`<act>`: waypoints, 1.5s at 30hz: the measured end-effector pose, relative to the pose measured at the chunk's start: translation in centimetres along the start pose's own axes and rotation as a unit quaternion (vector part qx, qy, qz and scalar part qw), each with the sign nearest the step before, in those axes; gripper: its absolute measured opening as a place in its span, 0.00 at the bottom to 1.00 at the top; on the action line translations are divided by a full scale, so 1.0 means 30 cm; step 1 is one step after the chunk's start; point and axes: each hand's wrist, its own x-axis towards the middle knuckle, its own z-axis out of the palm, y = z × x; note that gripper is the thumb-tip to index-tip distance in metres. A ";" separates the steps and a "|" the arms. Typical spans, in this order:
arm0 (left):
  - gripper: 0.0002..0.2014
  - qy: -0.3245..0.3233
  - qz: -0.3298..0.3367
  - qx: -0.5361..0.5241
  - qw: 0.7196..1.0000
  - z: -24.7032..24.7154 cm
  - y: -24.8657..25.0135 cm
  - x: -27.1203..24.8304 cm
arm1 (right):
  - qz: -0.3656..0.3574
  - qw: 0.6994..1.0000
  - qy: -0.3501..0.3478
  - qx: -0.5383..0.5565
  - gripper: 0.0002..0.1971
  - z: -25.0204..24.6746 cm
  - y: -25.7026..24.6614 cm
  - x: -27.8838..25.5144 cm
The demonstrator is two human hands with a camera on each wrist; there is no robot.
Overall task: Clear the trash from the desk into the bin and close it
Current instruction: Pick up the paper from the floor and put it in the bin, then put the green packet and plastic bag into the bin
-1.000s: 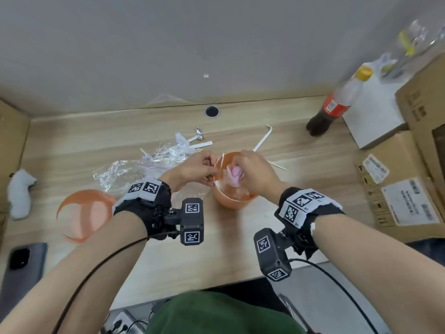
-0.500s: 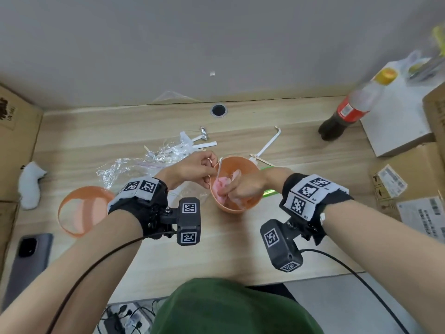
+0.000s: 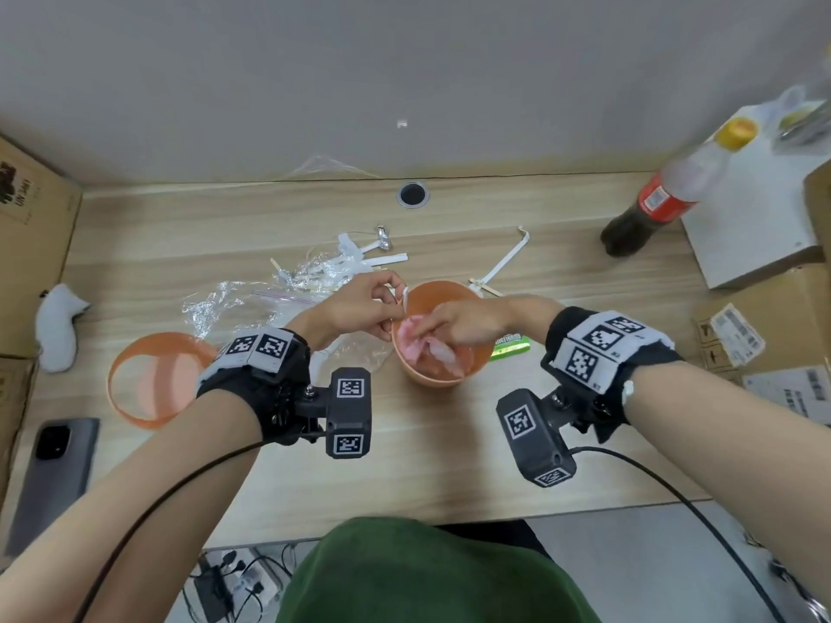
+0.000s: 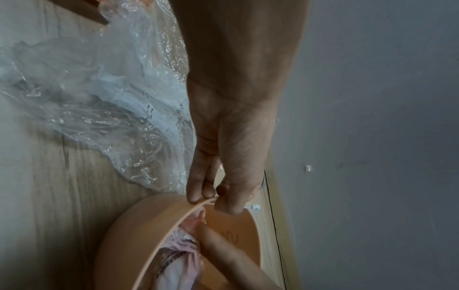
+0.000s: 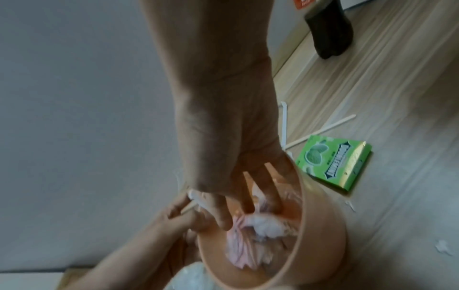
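Note:
A small orange bin [image 3: 443, 375] stands at the desk's middle. My left hand [image 3: 395, 308] pinches its near-left rim between thumb and fingers, as the left wrist view shows [image 4: 214, 198]. My right hand [image 3: 427, 339] reaches into the bin, fingers straight and spread, pressing on a crumpled pink-and-white wrapper [image 5: 248, 235]. The bin's orange lid [image 3: 153, 379] lies on the desk to the left. Loose on the desk are a clear plastic bag [image 3: 234, 303], white paper strips [image 3: 373, 258], a bent white straw [image 3: 508, 258], a wooden stick [image 3: 483, 283] and a green gum box [image 3: 510, 346].
A cola bottle [image 3: 647, 209] stands at the back right beside a white box [image 3: 755, 209] and cardboard boxes [image 3: 764, 326]. A phone [image 3: 54, 469] and a white plush toy [image 3: 58, 326] lie at the left. A cable hole [image 3: 412, 193] sits near the wall.
My right hand has gone from holding the pink wrapper over the bin to pushing it down inside. The green gum box now shows beside the bin. My left hand stays on the rim.

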 end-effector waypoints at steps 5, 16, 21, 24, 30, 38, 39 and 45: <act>0.09 0.013 0.002 0.006 1.000 0.003 -0.003 -0.012 | -0.034 0.969 0.171 0.177 0.26 -0.035 0.049 -0.115; 0.07 0.034 -0.007 0.002 0.999 -0.055 -0.051 -0.073 | 0.079 0.860 0.350 0.364 0.12 0.209 0.263 -0.145; 0.07 0.038 -0.013 -0.007 0.999 -0.067 -0.087 -0.094 | 0.197 0.905 0.281 0.251 0.08 0.364 0.344 -0.092; 0.08 0.036 -0.016 -0.011 0.999 -0.072 -0.102 -0.103 | 0.215 0.908 0.304 0.194 0.10 0.414 0.336 -0.065; 0.08 0.023 -0.013 -0.015 1.000 -0.067 -0.114 -0.110 | 0.234 0.918 0.308 0.090 0.06 0.453 0.302 0.001; 0.06 0.036 -0.014 -0.022 0.999 -0.063 -0.126 -0.108 | 0.205 0.875 0.421 0.122 0.08 0.412 0.291 0.038; 0.06 0.036 -0.015 -0.023 0.999 -0.064 -0.127 -0.108 | 0.204 0.870 0.431 0.126 0.07 0.400 0.292 0.044; 0.07 0.025 -0.019 -0.008 0.999 -0.069 -0.126 -0.102 | 0.209 0.863 0.436 0.147 0.06 0.360 0.292 0.070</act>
